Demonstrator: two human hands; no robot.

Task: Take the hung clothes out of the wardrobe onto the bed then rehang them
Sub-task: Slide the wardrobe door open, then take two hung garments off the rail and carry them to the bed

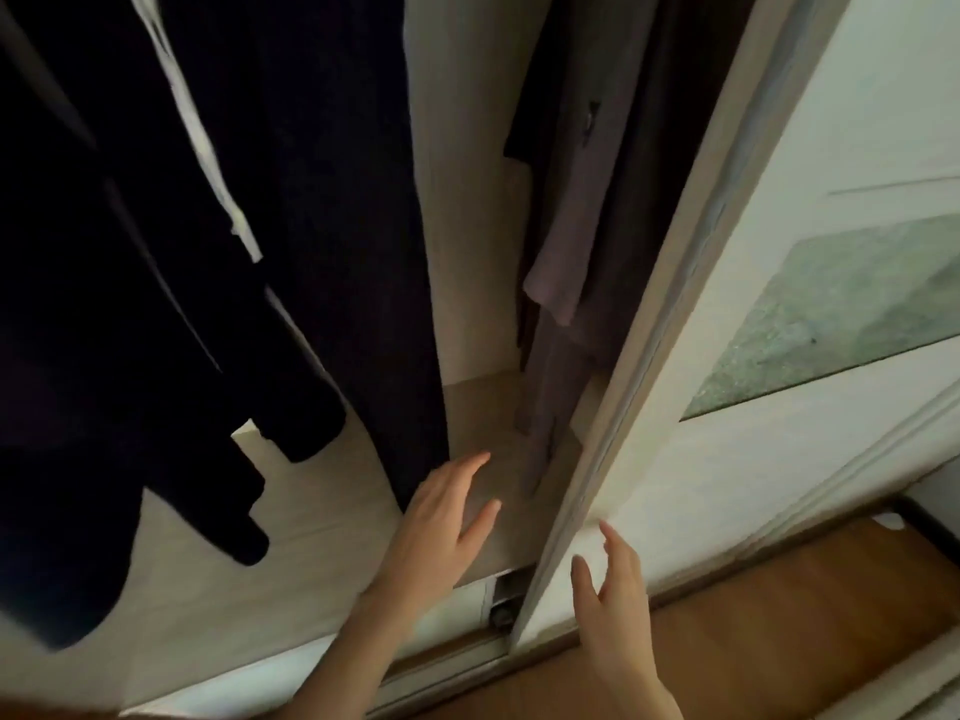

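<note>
Grey garment (558, 283) hangs vertical just ahead of my left hand (441, 522), nearer than my right hand (615, 595); both spread, grasping nothing.

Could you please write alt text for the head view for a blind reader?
Both hands reach toward an open wardrobe, holding nothing: the left hand over its floor, the right hand by the sliding door edge. Inside hang dark clothes, left, and grey clothes, right.

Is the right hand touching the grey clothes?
Apart. The head view shows the door edge between the right hand and the grey clothes.
</note>
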